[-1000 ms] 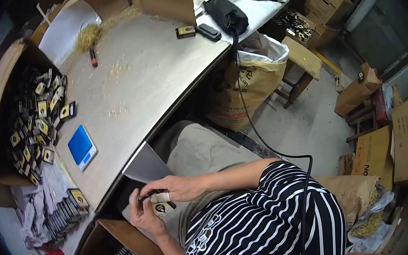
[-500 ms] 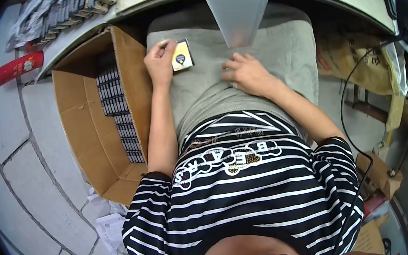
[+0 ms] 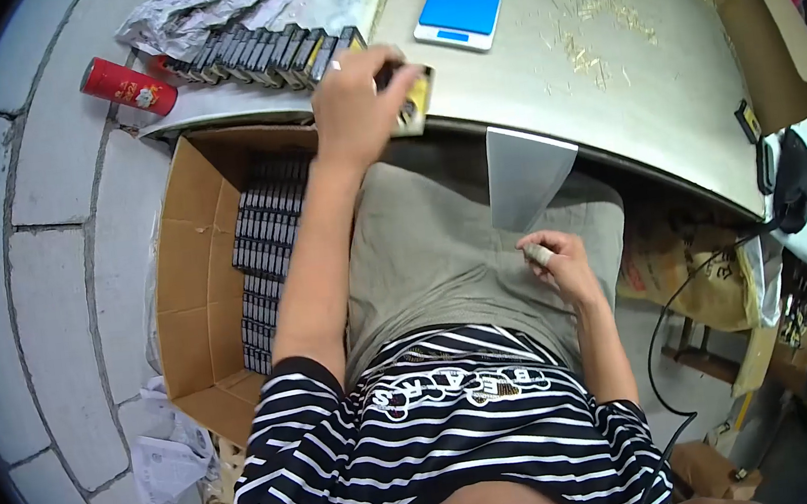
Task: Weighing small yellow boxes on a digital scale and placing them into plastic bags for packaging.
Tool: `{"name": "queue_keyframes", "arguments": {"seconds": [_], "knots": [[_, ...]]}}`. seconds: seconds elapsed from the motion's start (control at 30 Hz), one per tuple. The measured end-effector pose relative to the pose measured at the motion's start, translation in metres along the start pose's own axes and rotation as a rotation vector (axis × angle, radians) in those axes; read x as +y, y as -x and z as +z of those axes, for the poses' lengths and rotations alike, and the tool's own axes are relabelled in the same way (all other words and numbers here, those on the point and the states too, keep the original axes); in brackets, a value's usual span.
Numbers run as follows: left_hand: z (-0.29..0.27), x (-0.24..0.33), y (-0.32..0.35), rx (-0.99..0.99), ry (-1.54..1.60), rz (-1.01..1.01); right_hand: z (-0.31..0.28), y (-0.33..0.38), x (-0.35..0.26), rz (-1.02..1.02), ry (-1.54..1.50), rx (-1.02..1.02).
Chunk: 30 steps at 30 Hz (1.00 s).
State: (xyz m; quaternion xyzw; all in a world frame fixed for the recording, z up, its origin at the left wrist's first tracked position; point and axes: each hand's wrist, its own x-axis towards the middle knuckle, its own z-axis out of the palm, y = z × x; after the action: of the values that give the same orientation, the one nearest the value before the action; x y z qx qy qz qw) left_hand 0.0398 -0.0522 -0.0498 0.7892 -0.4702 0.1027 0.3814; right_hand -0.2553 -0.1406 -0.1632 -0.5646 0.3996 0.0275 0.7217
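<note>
My left hand point(image 3: 357, 103) is raised over the table's near edge, its fingers and thumb closed on a small flat yellow-and-black pack point(image 3: 419, 103). A row of similar dark packs point(image 3: 252, 58) stands on edge just beyond and to the left of it. My right hand point(image 3: 562, 266) hovers low over my lap with its fingers loosely bent and apart; no object shows in it. A pale wrap point(image 3: 538, 255) circles one of its fingers. Close beyond that hand, a grey-white flat panel point(image 3: 529, 173) juts down from the table edge.
A cardboard box point(image 3: 192, 301) with stacked packs point(image 3: 266, 228) stands left of my legs. On the table point(image 3: 504, 86) are a blue-topped scale point(image 3: 459, 12), straw-like shreds point(image 3: 591, 61) and crumpled plastic point(image 3: 198, 17). A red can point(image 3: 128, 86) lies at the left; a black cable point(image 3: 658, 342) hangs right.
My left hand has carried the pack from above my lap up and forward to the table edge. My right hand has drawn back toward my body. The view has tilted up, showing more table.
</note>
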Motion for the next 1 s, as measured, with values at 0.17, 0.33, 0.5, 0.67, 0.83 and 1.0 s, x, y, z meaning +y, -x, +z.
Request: {"name": "queue_keyframes", "arguments": {"seconds": [0.17,0.33,0.5,0.67,0.83,1.0], "knots": [[0.029,-0.066,-0.098,0.045,-0.276,0.347,-0.051,0.0,-0.092,-0.715,0.304,0.476],[0.074,-0.144,-0.221,-0.016,-0.514,0.102,-0.173,-0.089,-0.17,-0.817,0.657,0.875],[0.146,-0.194,-0.296,-0.614,-0.732,-0.275,-0.274,-0.23,-0.191,-0.792,0.813,0.796],[0.113,-0.202,-0.309,-0.749,-0.519,-0.429,-0.121,-0.233,-0.224,-0.874,1.399,0.42],[0.059,-0.155,-0.251,-0.083,0.601,-0.413,-0.095,-0.198,-0.191,-0.896,1.268,0.279],[0.033,-0.008,-0.022,0.011,1.061,-0.507,-0.111,-0.12,-0.184,-0.773,0.623,0.286]]}}
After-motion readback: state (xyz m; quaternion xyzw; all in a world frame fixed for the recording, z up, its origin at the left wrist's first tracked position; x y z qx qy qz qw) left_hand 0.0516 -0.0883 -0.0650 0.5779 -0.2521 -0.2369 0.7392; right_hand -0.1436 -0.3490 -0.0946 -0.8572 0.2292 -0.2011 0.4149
